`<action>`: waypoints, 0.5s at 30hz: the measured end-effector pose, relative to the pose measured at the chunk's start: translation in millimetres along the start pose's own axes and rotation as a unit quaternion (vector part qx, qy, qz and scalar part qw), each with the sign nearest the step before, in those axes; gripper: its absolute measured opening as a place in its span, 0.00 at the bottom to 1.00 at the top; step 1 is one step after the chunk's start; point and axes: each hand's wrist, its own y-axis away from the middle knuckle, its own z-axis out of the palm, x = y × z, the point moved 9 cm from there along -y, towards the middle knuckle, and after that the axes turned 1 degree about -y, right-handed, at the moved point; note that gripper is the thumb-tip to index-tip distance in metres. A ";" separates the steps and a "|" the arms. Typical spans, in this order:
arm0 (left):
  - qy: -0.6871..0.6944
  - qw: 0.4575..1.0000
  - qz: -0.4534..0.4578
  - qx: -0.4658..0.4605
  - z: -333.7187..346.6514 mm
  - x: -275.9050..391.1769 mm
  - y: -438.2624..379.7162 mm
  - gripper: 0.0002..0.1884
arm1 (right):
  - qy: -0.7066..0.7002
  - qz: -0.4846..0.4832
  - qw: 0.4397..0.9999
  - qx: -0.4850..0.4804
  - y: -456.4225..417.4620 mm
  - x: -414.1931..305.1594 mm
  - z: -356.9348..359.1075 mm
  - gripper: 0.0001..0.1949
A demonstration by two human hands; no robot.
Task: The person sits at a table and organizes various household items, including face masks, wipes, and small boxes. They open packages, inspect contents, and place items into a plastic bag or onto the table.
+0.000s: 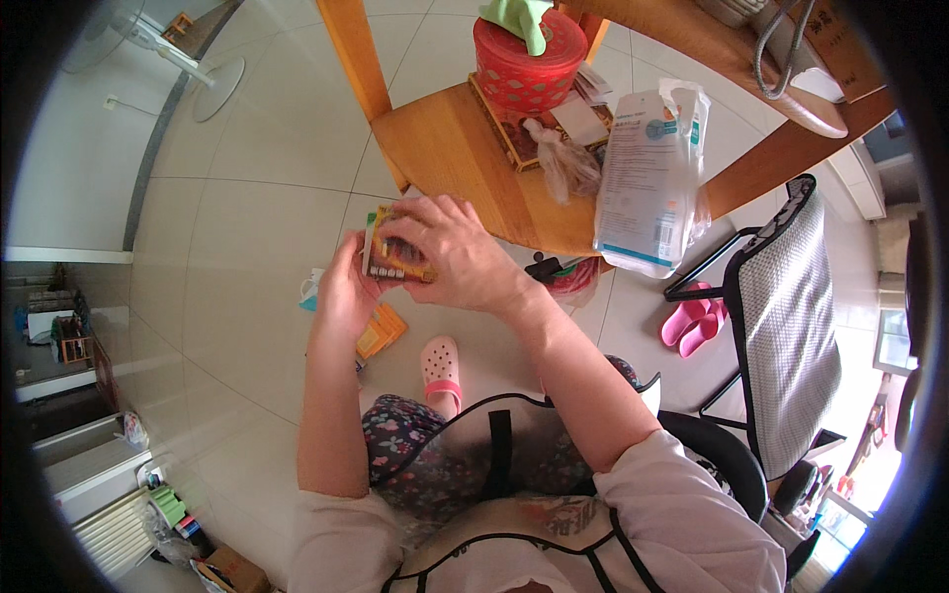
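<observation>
A small printed carton [404, 261] in yellow and brown is held up in front of me, above the floor and beside the edge of a wooden shelf. My left hand [350, 280] cups it from the left side and below. Over its top and right side lie the fingers of my right hand [460, 256], hiding much of its upper face. The picture is slightly blurred around the fingers. Orange-yellow packets [382, 328] lie low behind my left wrist, partly covered by it.
The wooden shelf [437, 159] bears a red patterned tub [526, 70] with a green cloth [528, 22], a crumpled plastic bag [567, 163] and a white printed package [645, 185]. Pink slippers [693, 326] lie beside a folding chair [782, 333]. A fan [215, 81] stands far left.
</observation>
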 end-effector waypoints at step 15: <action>-0.179 0.969 0.133 0.104 -44.3 13.3 78.7 0.23 | -0.233 0.227 0.940 -0.100 2.3 28.8 51.8 0.34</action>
